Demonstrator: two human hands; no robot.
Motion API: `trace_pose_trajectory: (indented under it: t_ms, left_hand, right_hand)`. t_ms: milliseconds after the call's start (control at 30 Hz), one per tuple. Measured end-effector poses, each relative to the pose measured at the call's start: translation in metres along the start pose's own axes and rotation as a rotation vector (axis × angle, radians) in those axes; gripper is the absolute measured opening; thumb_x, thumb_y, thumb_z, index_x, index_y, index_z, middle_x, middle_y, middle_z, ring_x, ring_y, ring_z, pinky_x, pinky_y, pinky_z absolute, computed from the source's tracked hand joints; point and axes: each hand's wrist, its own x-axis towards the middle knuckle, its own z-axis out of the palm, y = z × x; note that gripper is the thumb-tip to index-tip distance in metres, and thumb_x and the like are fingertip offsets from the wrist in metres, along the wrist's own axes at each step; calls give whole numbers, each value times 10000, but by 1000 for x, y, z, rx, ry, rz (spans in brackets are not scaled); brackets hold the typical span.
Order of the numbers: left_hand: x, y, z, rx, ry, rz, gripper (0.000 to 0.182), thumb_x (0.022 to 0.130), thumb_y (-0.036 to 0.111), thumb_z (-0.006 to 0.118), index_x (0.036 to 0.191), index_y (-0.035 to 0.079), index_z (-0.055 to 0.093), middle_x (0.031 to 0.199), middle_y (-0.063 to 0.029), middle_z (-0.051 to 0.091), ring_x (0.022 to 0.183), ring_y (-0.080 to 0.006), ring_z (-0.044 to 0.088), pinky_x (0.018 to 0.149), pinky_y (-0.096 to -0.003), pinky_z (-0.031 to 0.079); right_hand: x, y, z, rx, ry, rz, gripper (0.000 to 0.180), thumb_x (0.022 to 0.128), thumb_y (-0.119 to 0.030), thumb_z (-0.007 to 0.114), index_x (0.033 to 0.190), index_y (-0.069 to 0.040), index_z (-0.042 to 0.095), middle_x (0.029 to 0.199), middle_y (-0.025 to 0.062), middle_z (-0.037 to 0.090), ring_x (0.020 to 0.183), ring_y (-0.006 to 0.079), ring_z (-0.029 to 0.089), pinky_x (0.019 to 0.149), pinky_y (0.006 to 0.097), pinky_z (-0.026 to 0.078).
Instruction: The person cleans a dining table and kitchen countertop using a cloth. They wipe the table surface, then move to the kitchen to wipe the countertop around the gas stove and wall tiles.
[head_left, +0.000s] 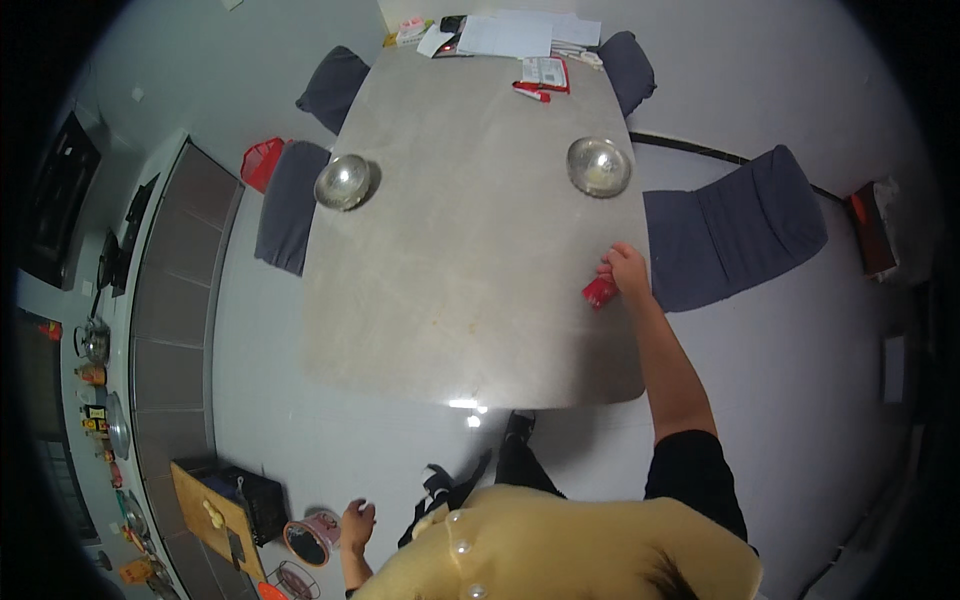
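Observation:
My right hand (627, 267) is closed around a small red item (599, 292), a cloth or a soft packet, at the right side of the grey dining table (450, 262). The red item rests on or just over the tabletop. Beyond that hand, near the right edge, stands a shiny metal bowl (598, 166). A second metal bowl (343, 182) is at the left edge. Low beside my body hangs my left hand (358, 523), fingers loosely bent and apart, with nothing seen in it. A round bin (309, 541) is close to it on the floor.
Papers (506, 36) and red-edged packets (546, 73) lie at the table's far end. Grey padded chairs (735, 225) flank both long sides. Along the left runs a kitchen counter with a kettle (94, 341). A cutting board (214, 517) carrying a knife is at lower left.

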Motion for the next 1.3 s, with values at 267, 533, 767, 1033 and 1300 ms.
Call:
trace_pose_trajectory:
  t_ms: [267, 533, 767, 1033, 1300]
  left_hand:
    - [-29, 21, 20, -152, -56, -235, 448, 823, 232, 572, 1152, -69, 522, 841, -148, 651, 655, -202, 654, 499, -275, 481]
    - [-46, 44, 18, -251, -46, -291, 427, 839, 264, 557, 1155, -22, 531, 890, -117, 645, 732, -192, 654, 538, -293, 484]
    - [-38, 60, 15, -344, -108, -368, 384, 861, 267, 548, 1151, 15, 535, 890, -94, 634, 720, -186, 644, 548, -284, 484]
    - [13, 82, -7, -429, -80, -167, 367, 894, 259, 538, 1149, -5, 541, 913, -102, 643, 812, -194, 636, 652, -315, 503]
    - [171, 202, -64, -712, -116, 251, 338, 899, 188, 565, 1164, -19, 529, 963, -90, 616, 873, -183, 611, 785, -304, 508]
  right_hand:
    - [127, 10, 19, 491, -92, 132, 330, 868, -140, 522, 1140, 31, 448, 987, 159, 537, 893, 267, 589, 760, 356, 517]
    - [163, 9, 45, 718, 48, 212, 380, 861, -201, 545, 1126, 48, 435, 1130, 211, 493, 1005, 315, 563, 884, 378, 469]
    - [170, -1, 37, 729, 37, 164, 354, 840, -170, 508, 1079, 88, 471, 1074, 218, 541, 939, 329, 599, 869, 383, 489]
    - [156, -10, 40, 694, 238, 182, 374, 817, -45, 414, 1155, 116, 422, 1019, 226, 560, 856, 341, 624, 740, 401, 563]
    - [40, -13, 6, 649, 264, 68, 352, 832, -26, 426, 1155, 111, 456, 1105, 206, 542, 938, 309, 618, 786, 386, 566]
